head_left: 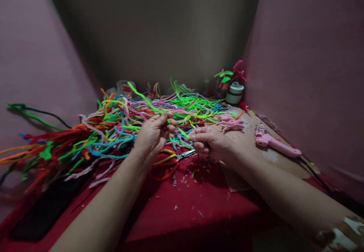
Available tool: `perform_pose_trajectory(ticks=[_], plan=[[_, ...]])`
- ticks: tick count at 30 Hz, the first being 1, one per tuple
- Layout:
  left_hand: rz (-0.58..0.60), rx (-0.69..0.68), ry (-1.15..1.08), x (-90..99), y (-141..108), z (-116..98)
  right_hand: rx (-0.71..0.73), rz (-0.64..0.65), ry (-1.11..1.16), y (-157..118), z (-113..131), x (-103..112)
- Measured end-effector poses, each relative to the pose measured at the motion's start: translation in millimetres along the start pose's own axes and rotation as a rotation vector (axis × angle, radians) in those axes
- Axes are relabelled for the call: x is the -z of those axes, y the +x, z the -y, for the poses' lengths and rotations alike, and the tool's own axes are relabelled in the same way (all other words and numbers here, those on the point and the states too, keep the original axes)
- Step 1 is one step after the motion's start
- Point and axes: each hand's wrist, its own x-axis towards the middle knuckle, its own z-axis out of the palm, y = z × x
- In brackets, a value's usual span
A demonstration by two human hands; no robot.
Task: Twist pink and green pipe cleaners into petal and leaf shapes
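Fingers of my left hand (153, 130) were closed in a pinch on a bright-green fuzzy strip (182, 133); those of my right hand (209, 140) pinched its nearer end. The strip ran between both hands and apparently onward towards eleven o'clock. No coil or joint showed on it; I judged this piece barely worked, any shaping still outstanding. At six o'clock, just beneath, scissors (186, 154) lay on red cloth (199, 206), clippings scattered about: evidence of cutting done. Loose multicoloured strips (113, 111), unassembled, spread from nine to twelve. At two, shaped pink pieces (231, 122); at three, a pink glue gun (278, 144), unheld, on tan board (290, 164).
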Motion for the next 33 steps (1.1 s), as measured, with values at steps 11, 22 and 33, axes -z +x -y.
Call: perform_pose_trajectory(ticks=[11, 22, 33], plan=[[0.063, 0.079, 0.025, -6.5, -3.4, 1.7, 0.066, -0.046, -0.056, -3.3, -3.3, -10.7], [0.121, 0.202, 0.286, -1.8, -3.4, -3.7, 0.251, -0.088, -0.086, -11.6, 1.6, -11.5], [0.517, -0.164, 1.714, 25.9, -49.5, 3.5, 0.214, -0.222, -0.169, -10.2, 18.9, 12.2]])
